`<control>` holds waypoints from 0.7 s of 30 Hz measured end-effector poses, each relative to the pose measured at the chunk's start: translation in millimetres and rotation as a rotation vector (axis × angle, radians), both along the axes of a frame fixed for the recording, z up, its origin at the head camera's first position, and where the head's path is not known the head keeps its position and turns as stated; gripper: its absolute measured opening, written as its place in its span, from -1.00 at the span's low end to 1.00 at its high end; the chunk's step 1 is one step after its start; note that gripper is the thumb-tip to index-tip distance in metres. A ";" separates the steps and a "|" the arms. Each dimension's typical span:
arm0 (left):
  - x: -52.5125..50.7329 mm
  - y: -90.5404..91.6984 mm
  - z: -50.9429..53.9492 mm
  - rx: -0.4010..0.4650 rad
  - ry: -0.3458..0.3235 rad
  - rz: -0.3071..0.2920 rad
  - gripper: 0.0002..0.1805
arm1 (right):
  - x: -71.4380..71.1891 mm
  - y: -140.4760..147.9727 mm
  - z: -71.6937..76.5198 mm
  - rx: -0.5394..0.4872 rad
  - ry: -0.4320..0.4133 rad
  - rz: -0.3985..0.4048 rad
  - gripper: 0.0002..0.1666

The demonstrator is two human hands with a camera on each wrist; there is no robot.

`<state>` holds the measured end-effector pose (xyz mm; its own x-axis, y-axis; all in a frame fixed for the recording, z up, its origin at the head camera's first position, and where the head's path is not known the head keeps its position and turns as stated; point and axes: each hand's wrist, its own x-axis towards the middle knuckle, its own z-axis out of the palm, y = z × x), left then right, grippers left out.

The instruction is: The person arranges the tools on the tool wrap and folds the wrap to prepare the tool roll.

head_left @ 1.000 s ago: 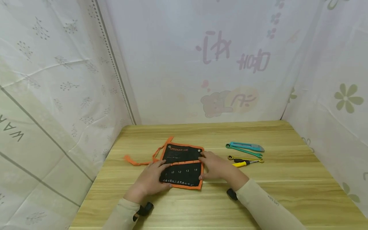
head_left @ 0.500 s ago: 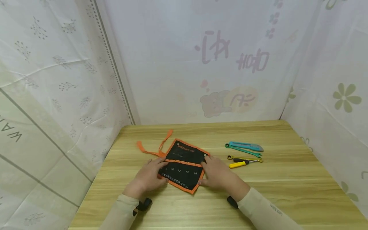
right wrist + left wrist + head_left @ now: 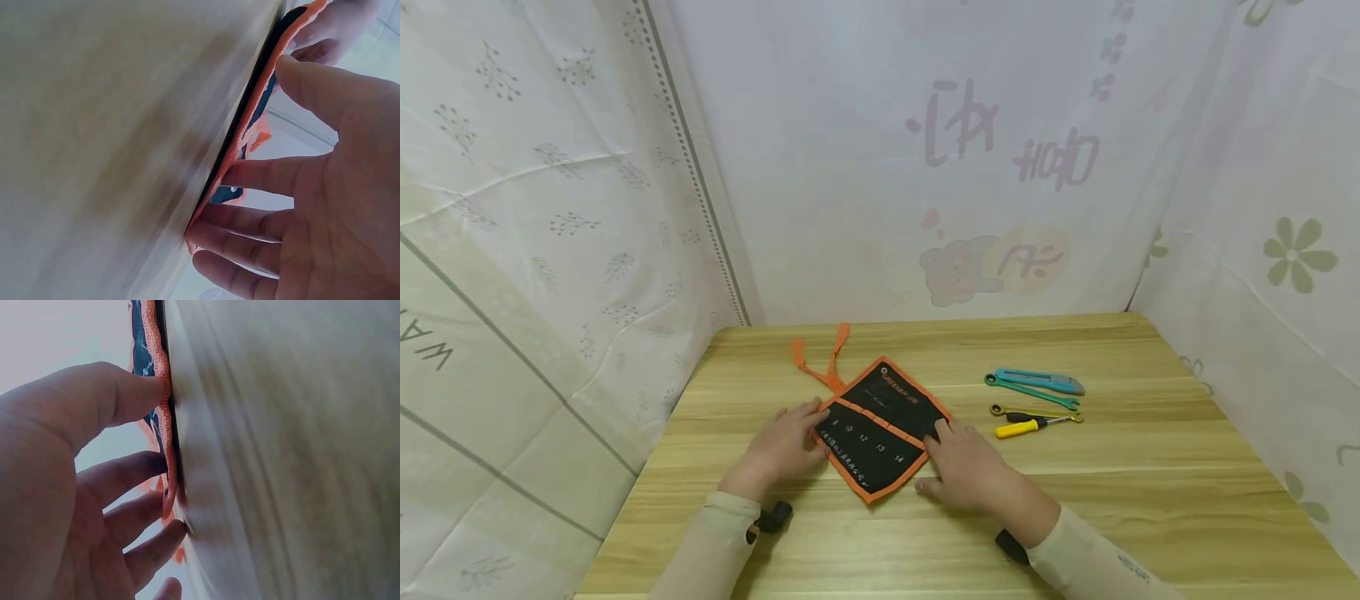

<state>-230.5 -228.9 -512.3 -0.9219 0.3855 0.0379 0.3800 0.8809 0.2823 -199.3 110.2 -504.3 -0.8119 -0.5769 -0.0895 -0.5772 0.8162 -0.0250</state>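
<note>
Spread left hand (image 3: pixel 781 448), spread right hand (image 3: pixel 967 468) touch orange-trimmed black fabric pouch (image 3: pixel 880 430); I see green metal wrench (image 3: pixel 1033 392) at right.

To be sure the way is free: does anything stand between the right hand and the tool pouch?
Nothing visible does: the right hand touches the black tool pouch. The utility knife, green wrench, yellow wrench and yellow-handled screwdriver lie to the right.

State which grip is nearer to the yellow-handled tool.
Right. The right grip touches the right side of the pouch, left of the yellow-handled tool but apart from it. The left grip is at the pouch's left side, with the pouch between it and the tool.
</note>
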 end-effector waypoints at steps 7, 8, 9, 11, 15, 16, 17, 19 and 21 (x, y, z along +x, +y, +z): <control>-0.4 -1.2 1.7 -0.029 -0.006 0.007 -0.25 | 8.2 1.7 4.5 -0.013 -0.013 0.020 -0.11; 0.0 -1.4 1.5 -0.028 -0.008 0.006 -0.26 | 8.2 2.4 5.6 -0.016 -0.031 0.017 -0.11; 0.5 -1.6 1.2 -0.027 -0.012 0.004 -0.27 | 7.4 3.3 7.0 -0.025 -0.052 0.013 -0.11; 1.9 -1.7 0.5 -0.018 -0.011 -0.003 -0.29 | 3.8 6.3 10.1 -0.054 -0.100 0.002 -0.10; 7.1 -0.5 1.1 0.008 -0.001 -0.013 -0.30 | -11.2 13.9 16.2 -0.160 -0.181 -0.008 -0.20; 9.1 0.3 2.0 0.016 0.006 -0.016 -0.29 | -16.0 15.5 17.4 -0.199 -0.195 0.004 -0.24; 11.5 1.4 3.1 0.030 0.013 -0.019 -0.29 | -21.4 16.9 17.7 -0.240 -0.207 0.019 -0.30; 16.5 4.2 5.6 0.057 0.016 -0.027 -0.27 | -32.3 18.9 18.1 -0.327 -0.241 0.050 -0.39; 22.0 7.5 7.3 0.073 0.017 -0.034 -0.26 | -43.2 20.5 17.2 -0.398 -0.283 0.080 -0.43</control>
<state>-208.5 -221.4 -505.0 -0.9073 0.4124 0.0826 0.4147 0.8445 0.3388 -242.4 130.6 -487.1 -0.7395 -0.6705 -0.0598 -0.5633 0.6650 -0.4905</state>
